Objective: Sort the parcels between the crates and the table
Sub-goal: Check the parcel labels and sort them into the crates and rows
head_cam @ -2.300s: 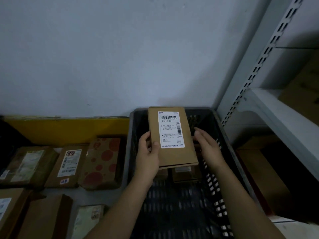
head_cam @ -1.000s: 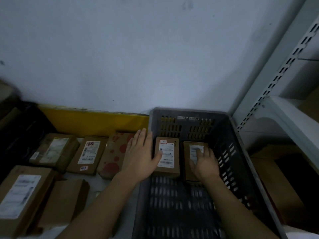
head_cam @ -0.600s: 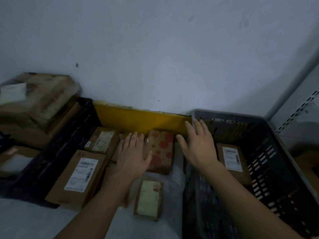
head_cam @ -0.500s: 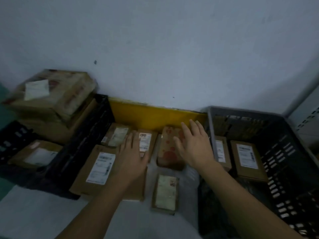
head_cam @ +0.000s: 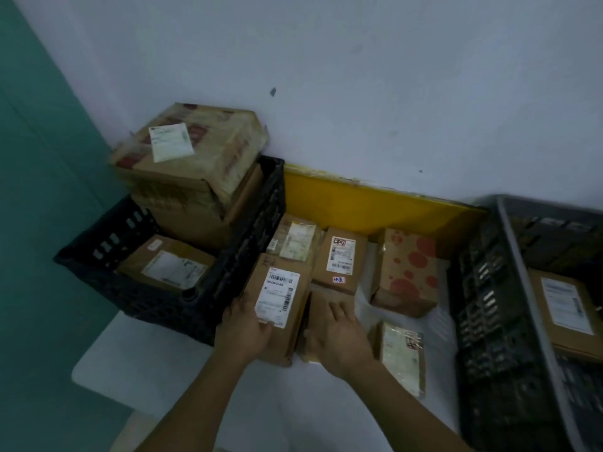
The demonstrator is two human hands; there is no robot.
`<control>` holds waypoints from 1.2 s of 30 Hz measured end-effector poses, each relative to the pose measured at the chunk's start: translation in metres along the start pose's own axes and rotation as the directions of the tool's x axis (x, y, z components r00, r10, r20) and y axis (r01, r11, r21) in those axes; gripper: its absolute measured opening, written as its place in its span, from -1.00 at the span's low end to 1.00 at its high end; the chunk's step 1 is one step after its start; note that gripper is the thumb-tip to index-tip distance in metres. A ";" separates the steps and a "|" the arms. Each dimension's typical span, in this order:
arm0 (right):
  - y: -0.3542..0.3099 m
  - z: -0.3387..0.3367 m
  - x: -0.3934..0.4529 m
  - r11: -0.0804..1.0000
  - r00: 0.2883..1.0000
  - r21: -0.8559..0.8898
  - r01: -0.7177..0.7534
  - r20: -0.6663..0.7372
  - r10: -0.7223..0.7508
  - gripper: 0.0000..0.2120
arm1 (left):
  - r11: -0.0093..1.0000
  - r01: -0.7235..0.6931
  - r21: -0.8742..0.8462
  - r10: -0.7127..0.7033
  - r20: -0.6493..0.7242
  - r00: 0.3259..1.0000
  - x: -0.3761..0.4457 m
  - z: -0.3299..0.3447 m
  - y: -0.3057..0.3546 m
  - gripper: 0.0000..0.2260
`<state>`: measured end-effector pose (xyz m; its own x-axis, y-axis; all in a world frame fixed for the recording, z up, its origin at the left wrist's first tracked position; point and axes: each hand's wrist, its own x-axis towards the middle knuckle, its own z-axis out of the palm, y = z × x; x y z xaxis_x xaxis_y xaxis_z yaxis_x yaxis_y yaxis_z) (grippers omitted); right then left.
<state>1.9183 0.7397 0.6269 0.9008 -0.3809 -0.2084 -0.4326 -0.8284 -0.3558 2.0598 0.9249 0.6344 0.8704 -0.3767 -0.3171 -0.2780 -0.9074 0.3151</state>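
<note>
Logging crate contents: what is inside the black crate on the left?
The black crate holds a labelled brown parcel in front and stacked cartons behind; anything beneath them is hidden.

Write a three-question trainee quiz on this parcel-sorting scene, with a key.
1. True or false: the red-dotted parcel lies inside the grey crate.
2. Which hand touches the labelled parcel next to the black crate: A left, B right?
3. Fill in: the large taped box sits on top of the pile in the ___ crate.

Key: 1 false, it lies on the table. 2 A, the left hand; the right hand rests on the plain parcel beside it. 3 black.
</note>
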 end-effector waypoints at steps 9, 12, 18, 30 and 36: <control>-0.017 0.015 0.025 0.966 0.992 0.232 0.117 0.020 -0.125 -0.38 | 0.957 0.173 -0.233 -0.177 0.004 0.984 0.022 -0.005 0.010 -0.29; -0.019 0.000 0.022 0.920 0.990 0.390 0.044 -0.138 0.011 -0.48 | 0.922 0.112 -0.370 -0.147 -0.069 0.987 0.019 -0.011 0.024 -0.65; 0.003 -0.026 0.036 0.864 0.958 0.503 0.016 -0.254 0.130 -0.49 | 0.736 0.055 -0.675 -0.120 -0.050 0.992 0.033 -0.035 0.067 -0.59; 0.087 0.017 0.138 0.670 0.757 0.383 -0.636 0.139 0.639 -0.29 | 0.646 0.012 -0.763 -0.085 -0.056 0.995 0.081 -0.043 0.070 -0.55; 0.083 0.031 0.171 0.556 0.630 0.326 -0.764 0.191 0.753 -0.40 | 0.662 0.002 -0.750 -0.053 -0.045 0.998 0.095 -0.037 0.069 -0.53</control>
<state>2.0348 0.6184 0.5332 0.2343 -0.7852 -0.5733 -0.9414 -0.0362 -0.3353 2.1385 0.8331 0.6592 0.9014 -0.3189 -0.2929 0.1220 -0.4619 0.8785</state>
